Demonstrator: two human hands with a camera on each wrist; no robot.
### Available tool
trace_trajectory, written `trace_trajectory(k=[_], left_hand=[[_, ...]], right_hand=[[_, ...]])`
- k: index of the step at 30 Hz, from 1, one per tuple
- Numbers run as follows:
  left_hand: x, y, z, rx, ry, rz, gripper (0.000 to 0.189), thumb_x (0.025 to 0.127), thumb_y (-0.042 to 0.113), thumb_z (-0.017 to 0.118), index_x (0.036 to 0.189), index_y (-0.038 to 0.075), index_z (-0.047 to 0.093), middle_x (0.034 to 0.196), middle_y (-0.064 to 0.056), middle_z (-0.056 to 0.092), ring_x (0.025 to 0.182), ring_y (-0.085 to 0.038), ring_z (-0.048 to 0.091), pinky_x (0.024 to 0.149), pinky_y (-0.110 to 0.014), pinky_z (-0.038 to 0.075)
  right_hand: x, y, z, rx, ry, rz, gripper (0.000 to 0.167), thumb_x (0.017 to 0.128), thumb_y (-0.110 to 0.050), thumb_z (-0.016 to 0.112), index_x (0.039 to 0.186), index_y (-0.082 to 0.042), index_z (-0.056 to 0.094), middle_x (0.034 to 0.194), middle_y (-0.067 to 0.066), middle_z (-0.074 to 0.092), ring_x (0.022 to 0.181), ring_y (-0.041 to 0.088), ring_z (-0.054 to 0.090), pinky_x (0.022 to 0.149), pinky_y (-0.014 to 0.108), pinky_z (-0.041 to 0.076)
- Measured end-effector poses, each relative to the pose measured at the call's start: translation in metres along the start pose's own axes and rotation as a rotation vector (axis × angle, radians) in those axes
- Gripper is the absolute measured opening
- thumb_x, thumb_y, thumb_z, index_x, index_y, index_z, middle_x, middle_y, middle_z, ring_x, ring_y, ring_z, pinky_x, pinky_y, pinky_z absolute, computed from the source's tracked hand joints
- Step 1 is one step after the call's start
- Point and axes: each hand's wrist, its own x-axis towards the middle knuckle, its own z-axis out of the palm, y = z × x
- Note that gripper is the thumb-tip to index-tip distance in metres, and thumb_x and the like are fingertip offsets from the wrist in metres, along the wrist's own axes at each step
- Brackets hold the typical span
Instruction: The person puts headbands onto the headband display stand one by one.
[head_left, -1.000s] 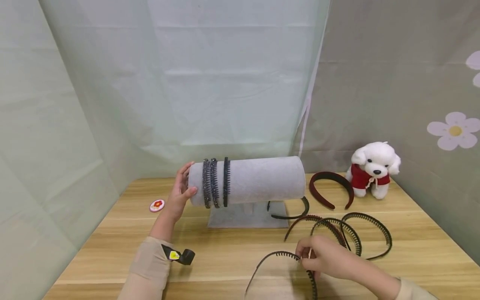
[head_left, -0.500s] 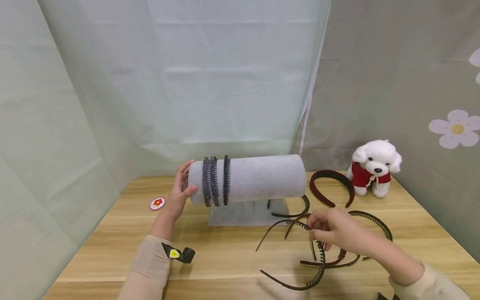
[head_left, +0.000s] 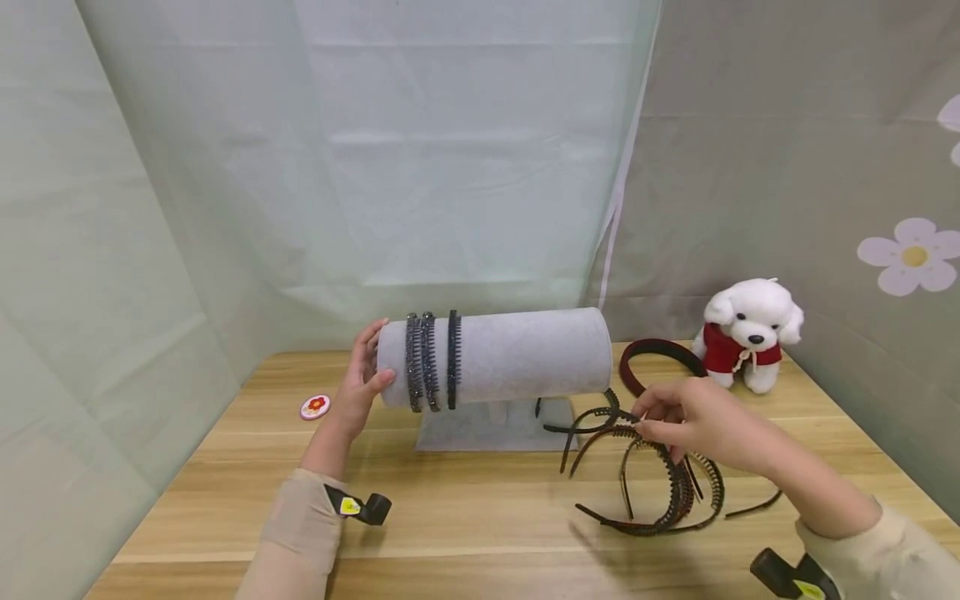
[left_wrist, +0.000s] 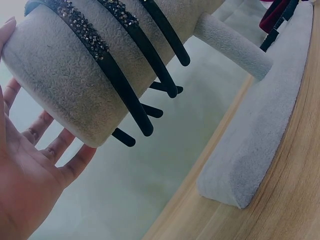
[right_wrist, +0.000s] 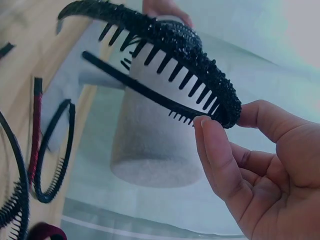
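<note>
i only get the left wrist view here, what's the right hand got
Observer: The right hand pinches a black, glittery, toothed headband.
Operator: anything on the table left of the base
Observer: Yes, a round badge with a red flower print lies there.
Operator: and the roll's right end, any bands on it
Observer: No, the head view shows three dark headbands on the roll, all toward its left end.
</note>
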Motion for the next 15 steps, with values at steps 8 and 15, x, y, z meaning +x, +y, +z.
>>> trace_trajectory(k=[8,15], left_hand=[[0.001,0.001,0.001,0.01,0.003,-0.005,0.065,0.093,0.025,0.061,0.148,0.028,0.025,0.14,0.006,0.036,0.117,-0.01,0.045,0.09,-0.022,0.044],[0.0,0.0,0.001,0.006,0.003,-0.002,0.065,0.093,0.024,0.061,0.147,0.028,0.026,0.14,0.006,0.036,0.117,-0.01,0.046,0.089,-0.023,0.045]], right_hand=[[0.002,-0.003,-0.018,-0.128,0.063,0.043,0.02,0.089,-0.021,0.068,0.099,-0.005,0.068,0.079,-0.002,0.071,0.051,0.005,0.059,0.054,0.024,0.052],[0.009,-0.001,-0.029,-0.188,0.109,0.097,0.02,0.088,-0.022,0.069,0.097,-0.004,0.067,0.074,-0.002,0.069,0.052,0.007,0.061,0.052,0.023,0.051]])
